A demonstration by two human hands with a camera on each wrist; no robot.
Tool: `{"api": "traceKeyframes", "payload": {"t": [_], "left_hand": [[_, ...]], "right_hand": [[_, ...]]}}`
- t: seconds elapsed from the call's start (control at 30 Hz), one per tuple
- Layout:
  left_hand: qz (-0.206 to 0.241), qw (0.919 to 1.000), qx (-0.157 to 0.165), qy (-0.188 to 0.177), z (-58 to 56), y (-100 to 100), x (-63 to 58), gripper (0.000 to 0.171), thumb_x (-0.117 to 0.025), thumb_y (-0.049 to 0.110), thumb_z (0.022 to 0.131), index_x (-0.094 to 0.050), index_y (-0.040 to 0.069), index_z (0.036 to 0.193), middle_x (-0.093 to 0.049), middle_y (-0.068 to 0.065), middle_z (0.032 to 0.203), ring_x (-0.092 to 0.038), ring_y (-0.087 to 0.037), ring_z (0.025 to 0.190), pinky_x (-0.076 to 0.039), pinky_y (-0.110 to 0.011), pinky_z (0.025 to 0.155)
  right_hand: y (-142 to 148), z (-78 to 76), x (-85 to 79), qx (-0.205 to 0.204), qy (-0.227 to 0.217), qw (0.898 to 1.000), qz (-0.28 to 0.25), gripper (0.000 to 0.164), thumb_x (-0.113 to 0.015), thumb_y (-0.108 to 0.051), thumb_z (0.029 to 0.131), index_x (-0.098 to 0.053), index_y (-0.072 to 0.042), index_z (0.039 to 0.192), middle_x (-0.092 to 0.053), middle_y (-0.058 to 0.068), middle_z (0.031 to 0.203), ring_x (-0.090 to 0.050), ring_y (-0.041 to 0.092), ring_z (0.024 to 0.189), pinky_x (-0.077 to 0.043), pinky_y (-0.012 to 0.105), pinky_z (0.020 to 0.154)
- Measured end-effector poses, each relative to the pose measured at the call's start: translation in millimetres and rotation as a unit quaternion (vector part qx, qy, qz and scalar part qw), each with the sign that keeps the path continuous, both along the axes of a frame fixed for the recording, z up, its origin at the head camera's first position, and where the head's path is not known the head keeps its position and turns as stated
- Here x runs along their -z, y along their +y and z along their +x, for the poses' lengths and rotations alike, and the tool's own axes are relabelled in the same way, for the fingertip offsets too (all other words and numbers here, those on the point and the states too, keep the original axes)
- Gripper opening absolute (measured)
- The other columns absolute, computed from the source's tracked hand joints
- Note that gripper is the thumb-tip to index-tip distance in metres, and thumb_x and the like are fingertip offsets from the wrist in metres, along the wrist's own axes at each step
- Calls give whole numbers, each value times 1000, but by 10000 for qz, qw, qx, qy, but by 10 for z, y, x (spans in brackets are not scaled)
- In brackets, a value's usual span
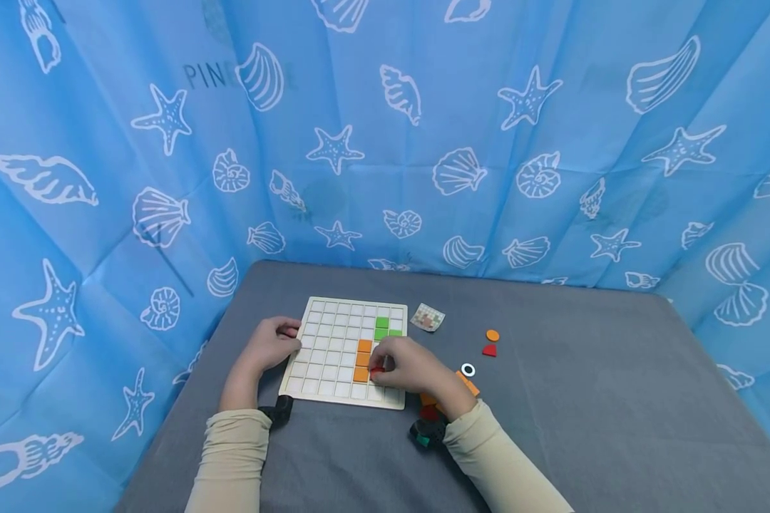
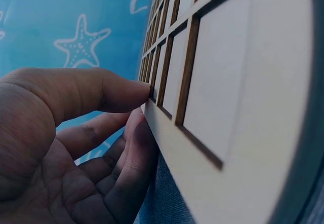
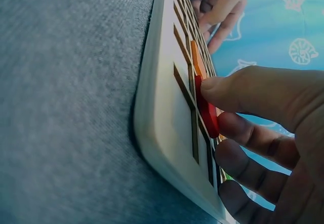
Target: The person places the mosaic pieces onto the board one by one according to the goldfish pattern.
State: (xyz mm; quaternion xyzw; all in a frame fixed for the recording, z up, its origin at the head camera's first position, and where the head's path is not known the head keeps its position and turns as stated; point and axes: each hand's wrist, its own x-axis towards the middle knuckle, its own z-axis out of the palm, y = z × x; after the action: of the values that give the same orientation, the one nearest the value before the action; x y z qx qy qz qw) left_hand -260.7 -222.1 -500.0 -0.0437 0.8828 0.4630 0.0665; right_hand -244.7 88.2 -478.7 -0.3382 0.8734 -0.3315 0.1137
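Observation:
A cream wooden board [image 1: 321,350] with a grid of square cells lies on the grey cloth. My left hand [image 1: 271,347] holds its left edge, the thumb at the rim and other fingers beside and below it, as the left wrist view shows. With thumb and fingers, my right hand [image 1: 412,365] pinches a red piece [image 3: 205,107] over the lower right cells. Right beside that piece stands a column of orange squares [image 1: 363,358]. Several green squares [image 1: 382,328] sit in the upper right cells, partly hidden behind my right hand.
A small printed grid card [image 1: 428,318] lies off the board's upper right corner. Farther right are an orange disc [image 1: 493,335], a red rounded piece [image 1: 490,350] and a white ring [image 1: 468,370]. Loose orange pieces [image 1: 470,385] lie partly under my right forearm. A blue curtain [image 1: 385,142] hangs behind.

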Motion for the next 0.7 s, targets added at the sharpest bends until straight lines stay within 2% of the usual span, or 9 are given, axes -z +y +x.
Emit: {"api": "traceKeyframes", "payload": {"t": [0.4,0.7], "left_hand": [[-6,10000,-40,-31,-8,6,5,46,-65,5,94,-63,-3,139,-63,-19,119,-61,-29,98,-51,-41,83],[32,10000,-3,-36,5,2,-6,46,-65,6,95,-62,-3,140,-62,-20,121,-61,-30,100,-51,-43,84]], "right_hand": [[12,-34,47,-120,-6,9999,-84,6,-80,-12,94,-80,-9,100,-72,5,99,-60,14,80,-50,25,71],[23,-33,42,-84,-6,9999,59,6,-81,-14,94,-80,-11,99,-70,1,97,-57,12,78,-50,25,70]]}}
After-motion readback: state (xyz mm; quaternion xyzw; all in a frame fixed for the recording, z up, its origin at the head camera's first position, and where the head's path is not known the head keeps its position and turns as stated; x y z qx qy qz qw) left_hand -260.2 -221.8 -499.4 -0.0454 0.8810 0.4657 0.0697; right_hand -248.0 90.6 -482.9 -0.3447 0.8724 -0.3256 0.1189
